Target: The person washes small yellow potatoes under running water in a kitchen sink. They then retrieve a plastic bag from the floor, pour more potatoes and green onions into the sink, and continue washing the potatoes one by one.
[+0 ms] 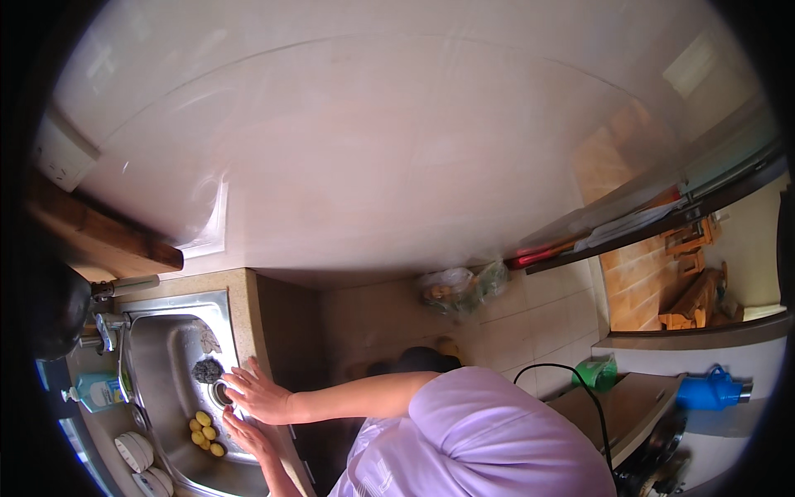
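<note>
My right hand (258, 394), fingers spread, lies over the near rim of a stainless steel sink (231, 329), beside the round drain opening (222, 393). Just below it in the picture is my left hand (247, 435), its fingers extended, also at the sink's near side. Neither hand shows anything held; the palms are hidden. A dark scouring pad (208, 371) sits in the sink near my right fingertips. Several small yellow potatoes or fruits (204, 430) lie together on the sink bottom. A crumpled brownish thing (210, 340) lies near the sink's corner.
A metal faucet (110, 330) stands at the sink's far edge, with a blue soap pump bottle (99, 391) and white bowls (135, 451) along that side. Plastic bags (456, 289) lie on the floor. A blue thermos (711, 392) and a green container (594, 374) are at the right.
</note>
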`<state>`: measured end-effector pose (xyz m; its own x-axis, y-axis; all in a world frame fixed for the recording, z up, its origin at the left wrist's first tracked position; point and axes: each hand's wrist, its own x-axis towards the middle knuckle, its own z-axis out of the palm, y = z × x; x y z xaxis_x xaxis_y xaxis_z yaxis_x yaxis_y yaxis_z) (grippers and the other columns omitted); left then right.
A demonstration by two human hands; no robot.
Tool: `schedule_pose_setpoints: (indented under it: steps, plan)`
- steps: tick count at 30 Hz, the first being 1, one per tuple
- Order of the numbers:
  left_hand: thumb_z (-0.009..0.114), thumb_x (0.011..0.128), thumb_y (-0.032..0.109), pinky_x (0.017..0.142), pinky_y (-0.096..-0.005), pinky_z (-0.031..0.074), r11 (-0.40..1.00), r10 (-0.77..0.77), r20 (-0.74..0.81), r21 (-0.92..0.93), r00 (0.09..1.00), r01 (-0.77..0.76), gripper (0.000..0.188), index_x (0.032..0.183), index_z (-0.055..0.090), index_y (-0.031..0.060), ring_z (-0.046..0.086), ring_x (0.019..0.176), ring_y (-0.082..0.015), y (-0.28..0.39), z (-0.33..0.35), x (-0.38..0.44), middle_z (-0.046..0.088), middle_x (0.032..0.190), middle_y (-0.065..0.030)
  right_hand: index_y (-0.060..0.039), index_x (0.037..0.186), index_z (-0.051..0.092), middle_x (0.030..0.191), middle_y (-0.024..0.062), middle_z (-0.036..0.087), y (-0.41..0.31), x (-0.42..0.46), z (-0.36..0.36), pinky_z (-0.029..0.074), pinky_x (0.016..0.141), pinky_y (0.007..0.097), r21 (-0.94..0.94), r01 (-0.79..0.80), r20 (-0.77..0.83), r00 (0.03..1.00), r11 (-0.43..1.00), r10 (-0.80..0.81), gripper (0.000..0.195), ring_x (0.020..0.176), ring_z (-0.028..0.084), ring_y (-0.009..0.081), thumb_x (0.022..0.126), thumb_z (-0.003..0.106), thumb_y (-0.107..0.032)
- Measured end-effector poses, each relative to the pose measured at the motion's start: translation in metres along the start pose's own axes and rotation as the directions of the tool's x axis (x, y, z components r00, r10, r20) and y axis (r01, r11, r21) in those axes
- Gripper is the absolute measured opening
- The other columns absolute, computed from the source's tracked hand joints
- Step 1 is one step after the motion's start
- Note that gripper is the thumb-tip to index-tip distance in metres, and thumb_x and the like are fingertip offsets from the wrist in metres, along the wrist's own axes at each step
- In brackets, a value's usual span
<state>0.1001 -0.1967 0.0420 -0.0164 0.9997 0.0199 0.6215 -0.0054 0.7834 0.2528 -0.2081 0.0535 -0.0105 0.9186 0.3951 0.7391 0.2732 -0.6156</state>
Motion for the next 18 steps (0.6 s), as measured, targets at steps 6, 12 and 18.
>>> schedule_pose_setpoints:
  steps: [6, 12, 18]
  plan:
    - [0.029, 0.096, 0.032, 0.081, -0.0396, 0.038, 0.897, 0.200, -0.088, 0.416, 0.976, -0.147, 0.043, 0.106, 0.053, -0.0021, 0.051, 0.092, -0.0339, -0.001, 0.002, 0.002, 0.056, 0.100, -0.0194, -0.0006, 0.107, 0.052, 0.119, 0.0164, 0.040, 0.048, -0.088, -0.075, 0.027, 0.097, 0.0535, 0.025, -0.034, -0.061, 0.997, 0.999, 0.035, 0.039, 0.118, 0.036, 0.0319, 0.070, 0.058, -0.010]
    - [0.032, 0.095, 0.032, 0.087, -0.0397, 0.036, 0.592, 0.389, -0.060, 0.781, 0.919, -0.199, 0.042, 0.110, 0.053, 0.0000, 0.050, 0.101, -0.0316, -0.042, -0.001, 0.017, 0.054, 0.110, -0.0155, -0.0013, 0.106, 0.051, 0.119, 0.0193, 0.040, 0.124, -0.236, -0.112, 0.038, 0.088, 0.0455, 0.011, -0.420, 0.254, 0.879, 0.907, 0.404, 0.040, 0.110, 0.042, 0.0368, 0.067, 0.058, -0.009]
    - [0.032, 0.095, 0.028, 0.089, -0.0390, 0.037, 0.358, 0.442, 0.047, 0.906, 0.896, -0.224, 0.037, 0.119, 0.047, 0.0050, 0.049, 0.104, -0.0312, -0.053, -0.010, 0.020, 0.051, 0.118, -0.0127, -0.0036, 0.109, 0.052, 0.121, 0.0214, 0.039, 0.186, -0.367, -0.175, 0.041, 0.087, 0.0455, -0.234, -0.632, 0.507, 0.570, 0.739, 0.647, 0.040, 0.107, 0.045, 0.0390, 0.071, 0.058, -0.015]
